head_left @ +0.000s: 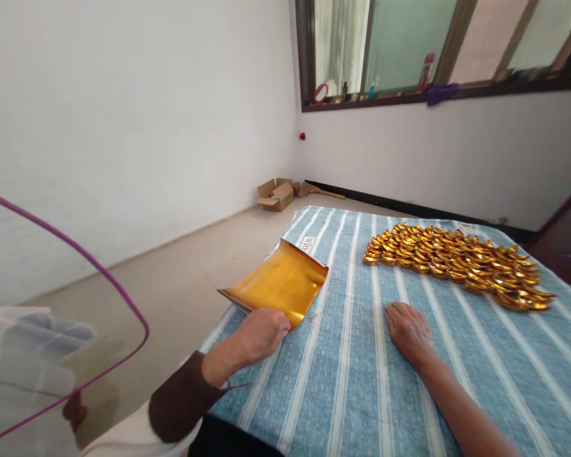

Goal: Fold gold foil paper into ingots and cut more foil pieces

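Observation:
My left hand (265, 331) is closed on the near edge of a stack of gold foil paper sheets (280, 278). The sheets curl up at their corners, and the stack lies at the left side of the cloth-covered table; my fingertips are partly hidden. Palm down on the striped cloth (361, 355), my right hand (409, 331) rests with its fingers curled together, and nothing shows in it. Beyond that hand, on the right, many folded gold paper ingots (450, 260) sit packed in rows, apart from both hands.
An open cardboard box (278, 197) stands on the floor by the far corner. A purple tube (99, 270) loops at the left, near a whitish translucent sheet (23, 374). Small bottles and a round mirror (321, 94) line the windowsill.

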The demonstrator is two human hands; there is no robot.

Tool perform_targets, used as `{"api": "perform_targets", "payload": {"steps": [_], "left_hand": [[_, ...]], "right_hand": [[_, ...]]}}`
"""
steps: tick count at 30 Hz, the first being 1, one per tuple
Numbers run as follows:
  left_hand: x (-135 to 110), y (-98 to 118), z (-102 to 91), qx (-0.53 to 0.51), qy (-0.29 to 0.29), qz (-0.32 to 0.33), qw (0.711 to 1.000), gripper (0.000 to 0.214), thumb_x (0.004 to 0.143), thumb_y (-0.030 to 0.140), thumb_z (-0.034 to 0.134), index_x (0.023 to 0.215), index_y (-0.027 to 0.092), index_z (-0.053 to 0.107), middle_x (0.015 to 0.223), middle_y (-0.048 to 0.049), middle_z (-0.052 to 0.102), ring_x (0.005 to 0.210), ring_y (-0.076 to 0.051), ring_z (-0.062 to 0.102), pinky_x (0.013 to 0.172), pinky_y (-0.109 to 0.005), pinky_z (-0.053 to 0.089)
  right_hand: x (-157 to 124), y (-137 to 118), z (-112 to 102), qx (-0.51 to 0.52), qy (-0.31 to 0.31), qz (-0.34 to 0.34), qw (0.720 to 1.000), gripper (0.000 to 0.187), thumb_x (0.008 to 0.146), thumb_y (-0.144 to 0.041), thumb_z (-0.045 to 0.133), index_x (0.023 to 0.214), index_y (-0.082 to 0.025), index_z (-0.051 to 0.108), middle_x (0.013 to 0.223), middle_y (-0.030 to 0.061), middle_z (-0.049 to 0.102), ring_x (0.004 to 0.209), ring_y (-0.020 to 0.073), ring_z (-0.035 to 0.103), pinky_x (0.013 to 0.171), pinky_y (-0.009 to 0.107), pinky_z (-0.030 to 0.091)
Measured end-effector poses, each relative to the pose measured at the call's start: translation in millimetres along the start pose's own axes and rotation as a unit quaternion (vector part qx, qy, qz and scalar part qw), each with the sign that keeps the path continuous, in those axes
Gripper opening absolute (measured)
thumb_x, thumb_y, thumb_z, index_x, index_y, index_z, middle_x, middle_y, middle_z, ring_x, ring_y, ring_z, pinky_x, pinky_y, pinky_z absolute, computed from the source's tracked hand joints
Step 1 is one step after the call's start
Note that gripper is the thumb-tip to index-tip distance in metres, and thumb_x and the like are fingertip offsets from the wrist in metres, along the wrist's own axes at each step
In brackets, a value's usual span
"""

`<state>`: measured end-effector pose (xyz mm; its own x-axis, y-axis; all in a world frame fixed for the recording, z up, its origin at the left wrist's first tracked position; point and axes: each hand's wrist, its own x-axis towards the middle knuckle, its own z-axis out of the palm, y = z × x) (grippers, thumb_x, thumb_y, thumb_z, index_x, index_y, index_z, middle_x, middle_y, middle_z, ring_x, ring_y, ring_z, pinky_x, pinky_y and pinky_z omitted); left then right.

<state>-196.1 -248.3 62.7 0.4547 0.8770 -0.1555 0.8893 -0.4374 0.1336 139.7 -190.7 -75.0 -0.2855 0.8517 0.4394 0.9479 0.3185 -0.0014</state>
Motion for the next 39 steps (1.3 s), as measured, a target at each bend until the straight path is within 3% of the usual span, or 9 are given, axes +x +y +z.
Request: {"api": "perform_targets", "payload": {"steps": [7, 11, 14, 17, 20, 23, 32, 37, 39], "left_hand": [[28, 68, 11.9, -0.009, 0.066, 0.110, 0.992, 0.027, 0.087, 0.010, 0.039, 0.072, 0.017, 0.060, 0.076, -0.0058, 0.064, 0.069, -0.020, 0.057, 0.064, -0.030, 0.042], [42, 111, 14.5, -0.007, 0.077, 0.174, 0.982, 0.019, 0.084, 0.008, 0.046, 0.074, 0.019, 0.058, 0.078, -0.0050, 0.065, 0.069, -0.020, 0.057, 0.060, -0.030, 0.043], [48, 134, 8.2, -0.047, 0.104, 0.228, 0.967, 0.018, 0.084, 0.008, 0.047, 0.074, 0.019, 0.056, 0.081, -0.0045, 0.064, 0.069, -0.017, 0.057, 0.060, -0.028, 0.043], [51, 148, -0.9, -0.101, 0.136, 0.297, 0.940, 0.021, 0.089, 0.009, 0.042, 0.074, 0.017, 0.056, 0.080, -0.0038, 0.064, 0.073, -0.015, 0.058, 0.067, -0.024, 0.045], [52, 156, -7.5, -0.152, 0.150, 0.336, 0.917, 0.021, 0.090, 0.012, 0.042, 0.077, 0.015, 0.058, 0.080, -0.0039, 0.064, 0.079, -0.014, 0.060, 0.074, -0.022, 0.046], [51, 161, -8.8, -0.210, 0.157, 0.328, 0.908, 0.020, 0.091, 0.013, 0.045, 0.081, 0.015, 0.063, 0.084, -0.0054, 0.068, 0.085, -0.014, 0.062, 0.079, -0.021, 0.047], [40, 163, -11.9, -0.394, 0.226, 0.241, 0.857, 0.022, 0.091, 0.017, 0.051, 0.089, 0.010, 0.072, 0.089, -0.0112, 0.073, 0.085, -0.017, 0.068, 0.079, -0.022, 0.050], [30, 159, -34.4, -0.531, 0.245, 0.166, 0.794, 0.016, 0.085, 0.015, 0.059, 0.090, 0.014, 0.074, 0.091, -0.0097, 0.074, 0.085, -0.019, 0.069, 0.080, -0.026, 0.052], [27, 157, -41.6, -0.595, 0.255, 0.119, 0.753, 0.014, 0.082, 0.014, 0.062, 0.086, 0.016, 0.076, 0.090, -0.0079, 0.075, 0.085, -0.018, 0.069, 0.081, -0.026, 0.052]], "right_hand": [[-3, 3, 2, 0.049, 0.006, 0.012, 0.999, 0.024, 0.092, -0.022, 0.043, 0.099, -0.017, 0.065, 0.099, 0.0090, 0.067, 0.092, 0.0227, 0.059, 0.081, 0.034, 0.041], [-7, 2, 4, 0.166, 0.036, 0.010, 0.985, 0.035, 0.089, -0.025, 0.045, 0.120, -0.015, 0.057, 0.113, 0.0122, 0.065, 0.105, 0.0245, 0.058, 0.090, 0.038, 0.045], [-10, -1, 1, 0.288, 0.042, 0.012, 0.957, 0.044, 0.085, -0.026, 0.048, 0.128, -0.018, 0.052, 0.120, 0.0119, 0.063, 0.111, 0.0236, 0.058, 0.095, 0.040, 0.046], [-11, 2, -4, 0.384, 0.062, 0.032, 0.921, 0.040, 0.082, -0.031, 0.054, 0.120, -0.022, 0.060, 0.122, 0.0110, 0.061, 0.112, 0.0257, 0.058, 0.096, 0.043, 0.046], [-13, 15, -7, 0.409, 0.093, 0.045, 0.907, 0.024, 0.077, -0.039, 0.062, 0.094, -0.025, 0.071, 0.122, 0.0094, 0.060, 0.115, 0.0296, 0.056, 0.097, 0.047, 0.045], [-15, 29, -9, 0.426, 0.090, 0.031, 0.900, 0.021, 0.077, -0.045, 0.064, 0.082, -0.027, 0.074, 0.116, 0.0074, 0.064, 0.114, 0.0291, 0.057, 0.099, 0.048, 0.045], [-19, 52, -34, 0.418, 0.067, 0.017, 0.906, 0.027, 0.078, -0.052, 0.064, 0.084, -0.027, 0.073, 0.113, 0.0076, 0.068, 0.119, 0.0308, 0.054, 0.101, 0.053, 0.043], [-13, 69, -86, 0.376, 0.076, 0.004, 0.924, 0.031, 0.079, -0.055, 0.061, 0.083, -0.026, 0.072, 0.092, 0.0070, 0.073, 0.095, 0.0288, 0.066, 0.087, 0.048, 0.051], [-8, 77, -117, 0.328, 0.034, -0.018, 0.944, 0.029, 0.080, -0.054, 0.062, 0.084, -0.027, 0.072, 0.087, 0.0053, 0.073, 0.085, 0.0262, 0.067, 0.081, 0.044, 0.052]]}}
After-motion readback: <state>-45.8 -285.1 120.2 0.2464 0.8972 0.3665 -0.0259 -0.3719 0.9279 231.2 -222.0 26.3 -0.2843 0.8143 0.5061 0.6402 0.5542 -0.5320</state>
